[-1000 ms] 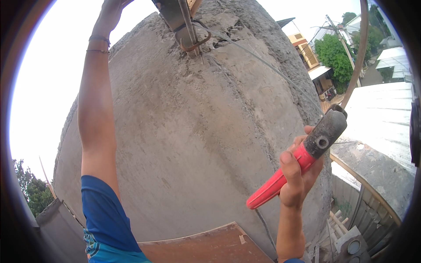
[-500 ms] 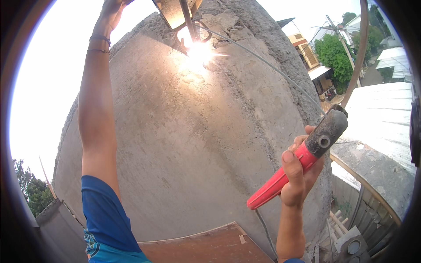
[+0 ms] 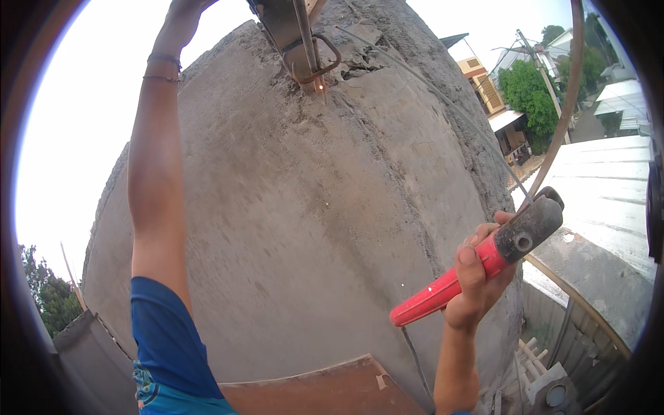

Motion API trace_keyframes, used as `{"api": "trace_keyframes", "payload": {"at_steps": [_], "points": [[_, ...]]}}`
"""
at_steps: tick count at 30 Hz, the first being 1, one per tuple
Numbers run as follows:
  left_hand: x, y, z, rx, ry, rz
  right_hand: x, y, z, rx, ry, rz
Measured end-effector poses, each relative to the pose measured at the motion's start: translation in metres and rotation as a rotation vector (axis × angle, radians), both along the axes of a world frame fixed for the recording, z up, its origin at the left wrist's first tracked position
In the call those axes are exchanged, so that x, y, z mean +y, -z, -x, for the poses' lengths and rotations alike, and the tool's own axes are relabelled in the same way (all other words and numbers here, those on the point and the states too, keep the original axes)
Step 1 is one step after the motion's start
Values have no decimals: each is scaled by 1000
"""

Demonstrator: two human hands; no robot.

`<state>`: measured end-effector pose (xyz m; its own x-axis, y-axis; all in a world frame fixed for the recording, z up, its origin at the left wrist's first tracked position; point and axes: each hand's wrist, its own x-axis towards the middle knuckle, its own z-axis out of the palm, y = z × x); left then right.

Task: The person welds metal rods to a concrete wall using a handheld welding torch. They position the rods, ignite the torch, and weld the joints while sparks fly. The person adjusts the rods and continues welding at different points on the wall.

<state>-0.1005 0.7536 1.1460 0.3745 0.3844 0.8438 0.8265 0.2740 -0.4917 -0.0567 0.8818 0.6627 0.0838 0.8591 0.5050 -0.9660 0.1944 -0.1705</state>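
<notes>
Holding, right hand [image 3: 473, 294]: grip wrapped around the red electrode holder [image 3: 494, 256], before the concrete wall [image 3: 263, 221]
Rod [image 3: 443, 95]: slanting up-left from the holder's dark end
Left hand [image 3: 181, 24]: raised, cut by the upper edge; cannot tell its grip
Orange glow [image 3: 319, 88]: below the metal channel [image 3: 282, 29]
</notes>
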Motion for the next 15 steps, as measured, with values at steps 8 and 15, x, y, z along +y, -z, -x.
{"api": "trace_keyframes", "payload": {"at_steps": [8, 15], "points": [[2, 1, -4, 7, 8, 1, -4, -4, -3, 10, -63, -19], [0, 3, -2, 12, 11, -10, -4, -2, 3, 0, -56, -50]]}}
